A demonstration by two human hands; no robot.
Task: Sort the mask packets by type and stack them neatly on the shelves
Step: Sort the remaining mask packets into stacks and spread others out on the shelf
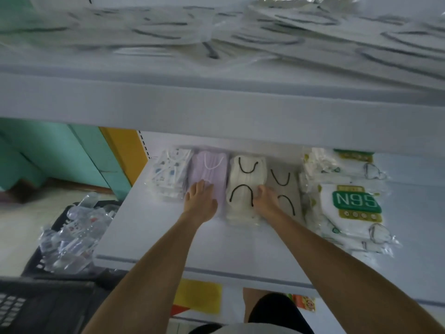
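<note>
Mask packets in row on lower shelf (168, 237): patterned stack (168, 174) outermost left; left hand (201, 201) flat, fingers spread, atop lilac stack (212, 169), grasping nothing; cream stack (245, 184) between hands; right hand (267, 201) curled at seam with grey stack (286, 189), grasp undeterminable. N95 packets (349, 203) beyond. Advice: press evenly, square edges together.
</note>
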